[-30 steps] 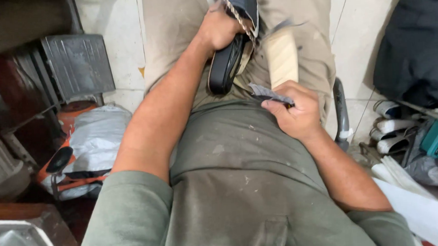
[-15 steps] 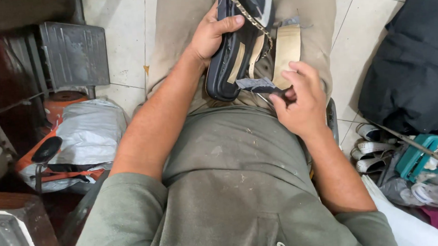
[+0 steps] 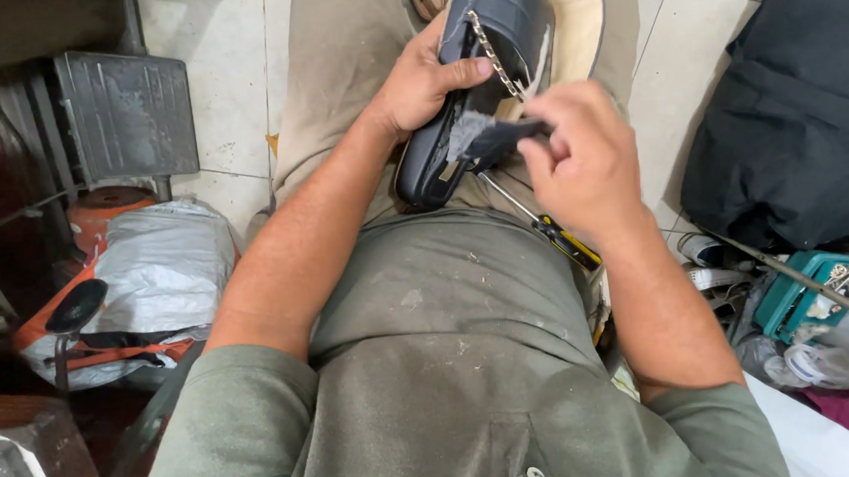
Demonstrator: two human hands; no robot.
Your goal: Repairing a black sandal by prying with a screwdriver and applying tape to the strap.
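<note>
A black shoe (image 3: 444, 141) with a metal chain across its upper and a tan insole lies on my lap, heel toward me. My left hand (image 3: 421, 79) grips the shoe from the left side, thumb resting on the upper. My right hand (image 3: 585, 157) pinches a dark grey flap of lining (image 3: 482, 134) at the shoe's heel opening and holds it lifted. A screwdriver (image 3: 555, 232) with a yellow and black handle lies on my right thigh, just under my right wrist.
A grey metal plate (image 3: 127, 114) stands on the tiled floor at the left. Below it lies a silver and orange bag (image 3: 151, 282). A black bag (image 3: 796, 122) sits at the right, with a teal tool (image 3: 810, 291) and clutter beneath it.
The shoe has been turned and brought lower on my lap. My right hand moved up to the heel opening and now pulls the grey flap. The screwdriver has come into view.
</note>
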